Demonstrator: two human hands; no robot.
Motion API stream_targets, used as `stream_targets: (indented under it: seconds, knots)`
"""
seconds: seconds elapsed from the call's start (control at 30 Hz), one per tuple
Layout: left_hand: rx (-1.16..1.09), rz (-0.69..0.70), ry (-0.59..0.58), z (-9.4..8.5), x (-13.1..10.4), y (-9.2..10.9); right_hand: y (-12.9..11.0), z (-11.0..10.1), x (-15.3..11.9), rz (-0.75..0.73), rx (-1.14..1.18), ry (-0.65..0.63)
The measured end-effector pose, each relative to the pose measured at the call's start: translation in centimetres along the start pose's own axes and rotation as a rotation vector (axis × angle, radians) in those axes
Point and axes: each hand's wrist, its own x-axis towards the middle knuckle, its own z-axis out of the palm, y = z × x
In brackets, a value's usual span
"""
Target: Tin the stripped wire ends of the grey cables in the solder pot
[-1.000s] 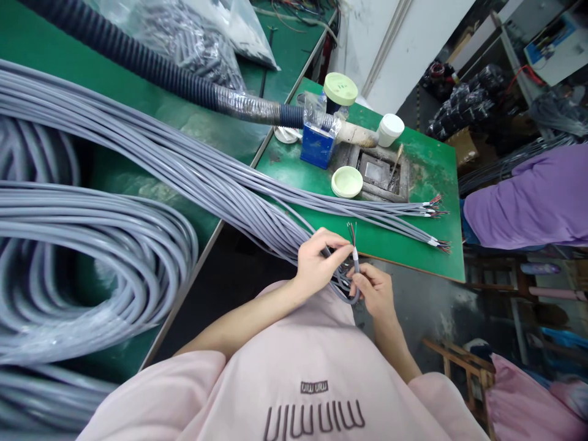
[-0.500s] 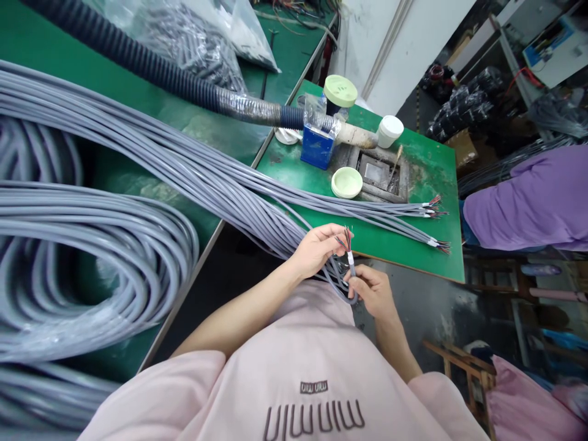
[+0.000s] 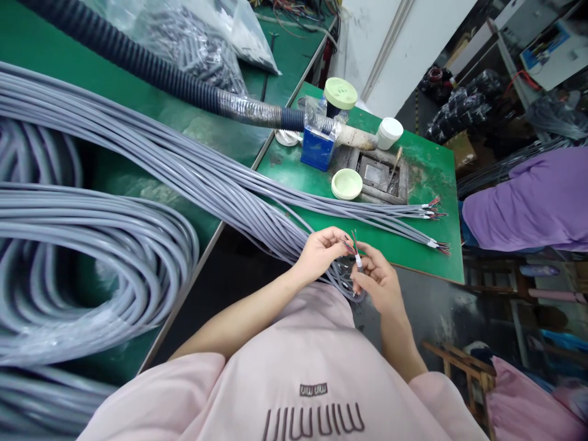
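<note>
A grey cable end (image 3: 359, 261) with a white sleeve and thin coloured wires fanning out of it is held between my hands, in front of my body. My left hand (image 3: 323, 248) pinches some of the thin wires at the tip. Around the cable just below the wires, the fingers of my right hand (image 3: 376, 278) are closed. The cable bends back under my hands toward a thick bundle of grey cables (image 3: 271, 223) on the left. Several finished-looking cable ends (image 3: 432, 211) with white sleeves and bare coloured wires lie on the green table (image 3: 441, 174).
A square metal pot (image 3: 376, 174) with a stick in it sits on the table, beside a pale green bowl (image 3: 346, 184), a white tub (image 3: 389, 132) and a blue box (image 3: 316, 148) under a ribbed hose (image 3: 184, 86). Coiled cables (image 3: 151, 214) lie left. A person in purple (image 3: 528, 202) is at right.
My right hand has moved up along the cable to near the white sleeve. The cable end has shifted slightly right and down, and my left fingers now pinch the wires.
</note>
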Motion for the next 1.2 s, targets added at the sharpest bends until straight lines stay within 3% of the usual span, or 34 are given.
stream_targets:
  seconds: [0.13,0.3,0.43,0.53,0.67,0.83,0.93,1.03,1.2]
  knots:
    - [0.01,-0.05,-0.047,1.0,-0.5,-0.6,-0.9,0.7,1.1,-0.094,-0.172,0.161]
    - [-0.113,-0.131,0.004,1.9,-0.8,-2.0,0.4,0.8,1.3,-0.331,-0.365,0.36]
    - [-0.08,-0.062,0.03,2.4,-0.8,-1.7,0.6,0.4,1.3,-0.455,-0.383,0.448]
    - [0.081,0.057,0.079,2.4,-0.9,-0.8,-0.2,0.2,1.5,-0.54,-0.427,0.457]
    - [0.255,0.171,0.092,1.7,-1.1,-0.1,-1.4,0.1,2.1,-0.478,-0.442,0.427]
    - [0.113,0.106,0.098,1.4,-1.0,-0.7,-2.2,0.5,3.4,-0.481,-0.355,0.359]
    - [0.071,0.077,0.09,1.4,-0.7,-0.8,-2.8,0.5,4.7,-0.524,-0.414,0.337]
    - [0.318,0.217,0.047,0.4,-0.3,0.0,-4.1,-0.1,6.8,-0.582,-0.527,0.331]
    - [1.07,0.673,0.046,-2.8,0.8,1.4,-6.4,-2.0,13.2,-0.616,-0.765,0.28]
